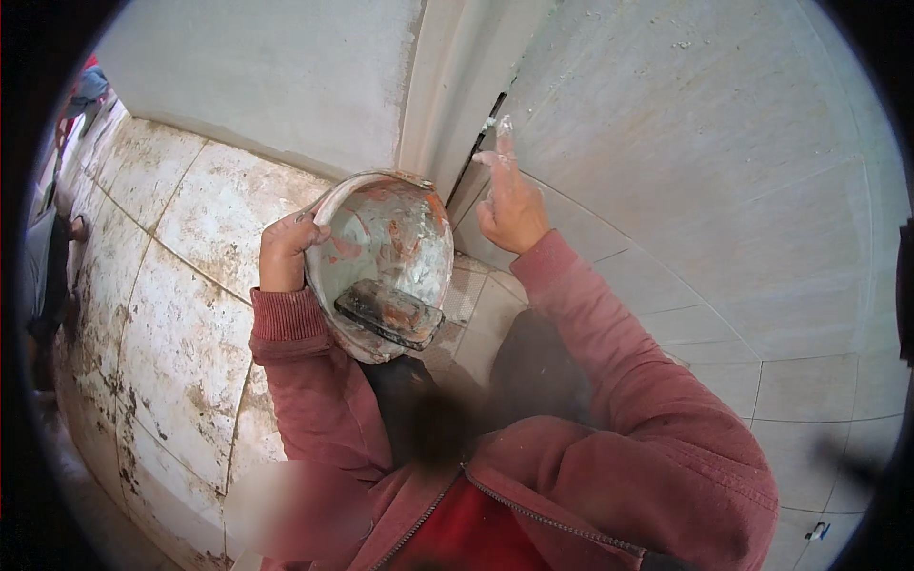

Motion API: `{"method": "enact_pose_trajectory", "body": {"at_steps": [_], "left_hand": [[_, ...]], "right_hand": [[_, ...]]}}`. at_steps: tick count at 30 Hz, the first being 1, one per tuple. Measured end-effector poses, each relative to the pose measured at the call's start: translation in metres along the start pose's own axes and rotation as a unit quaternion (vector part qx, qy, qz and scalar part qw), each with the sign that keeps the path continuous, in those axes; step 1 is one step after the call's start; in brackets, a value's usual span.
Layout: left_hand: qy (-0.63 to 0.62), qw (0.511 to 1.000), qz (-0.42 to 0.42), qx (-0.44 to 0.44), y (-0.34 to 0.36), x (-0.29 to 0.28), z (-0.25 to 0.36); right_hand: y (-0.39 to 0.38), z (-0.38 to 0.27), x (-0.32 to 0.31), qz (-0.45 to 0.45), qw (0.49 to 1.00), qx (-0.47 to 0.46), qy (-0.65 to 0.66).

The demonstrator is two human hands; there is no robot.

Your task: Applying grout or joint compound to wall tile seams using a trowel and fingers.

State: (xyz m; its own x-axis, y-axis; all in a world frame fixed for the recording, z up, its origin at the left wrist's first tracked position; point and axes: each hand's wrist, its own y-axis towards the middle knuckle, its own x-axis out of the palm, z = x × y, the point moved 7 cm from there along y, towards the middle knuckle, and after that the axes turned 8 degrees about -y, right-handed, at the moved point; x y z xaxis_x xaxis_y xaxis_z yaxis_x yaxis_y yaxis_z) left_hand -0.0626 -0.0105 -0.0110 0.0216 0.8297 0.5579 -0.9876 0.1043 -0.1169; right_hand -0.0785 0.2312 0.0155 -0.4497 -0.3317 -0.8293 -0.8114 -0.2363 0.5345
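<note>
My left hand (289, 249) is closed on the left rim of a round bucket (433, 257), thumb over the edge. White paste and orange-brown smears coat the bucket's inside, and its mouth tilts toward me. Across its near side lies a flat rectangular block (392, 312) with dark edges, smeared with paste; I cannot tell its kind. To the right, my right hand (514, 205) is raised against the tiled wall (685, 181), index finger stretched upward and the lower fingers bent. White paste covers that fingertip, which is beside a narrow dark gap (476, 143) along the wall's edge.
A pale upright frame (443, 90) stands between the gap and a grey-white panel (257, 71). Large floor tiles (205, 247), stained with dirt, spread to the left. At the far left edge another person (48, 266) is partly in view. My knees (543, 366) are below the bucket.
</note>
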Motion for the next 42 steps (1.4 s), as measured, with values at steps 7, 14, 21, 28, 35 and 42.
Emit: {"method": "enact_pose_trajectory", "body": {"at_steps": [7, 14, 21, 28, 35, 42], "left_hand": [[0.027, 1.0, 0.003, 0.002, 0.003, -0.004, -0.003], [0.029, 1.0, 0.013, 0.0, 0.0, -0.001, 0.0], [-0.027, 0.999, 0.016, 0.002, 0.001, 0.001, -0.003], [-0.012, 1.0, 0.006, -0.013, 0.001, 0.008, -0.001], [-0.008, 1.0, -0.01, -0.007, 0.005, -0.005, -0.008], [-0.033, 0.999, -0.003, -0.009, 0.001, 0.004, -0.005]], "right_hand": [[-0.01, -0.009, 0.013, -0.038, 0.997, -0.052, -0.048], [0.008, -0.006, -0.017, 0.028, 0.998, -0.016, 0.052], [0.001, -0.01, 0.01, -0.039, 0.996, -0.026, -0.079], [-0.002, 0.006, -0.009, -0.006, 0.998, -0.031, -0.059], [-0.005, -0.003, -0.008, 0.018, 0.997, -0.07, -0.014], [0.001, -0.001, -0.018, 0.049, 0.992, -0.105, -0.056]]}}
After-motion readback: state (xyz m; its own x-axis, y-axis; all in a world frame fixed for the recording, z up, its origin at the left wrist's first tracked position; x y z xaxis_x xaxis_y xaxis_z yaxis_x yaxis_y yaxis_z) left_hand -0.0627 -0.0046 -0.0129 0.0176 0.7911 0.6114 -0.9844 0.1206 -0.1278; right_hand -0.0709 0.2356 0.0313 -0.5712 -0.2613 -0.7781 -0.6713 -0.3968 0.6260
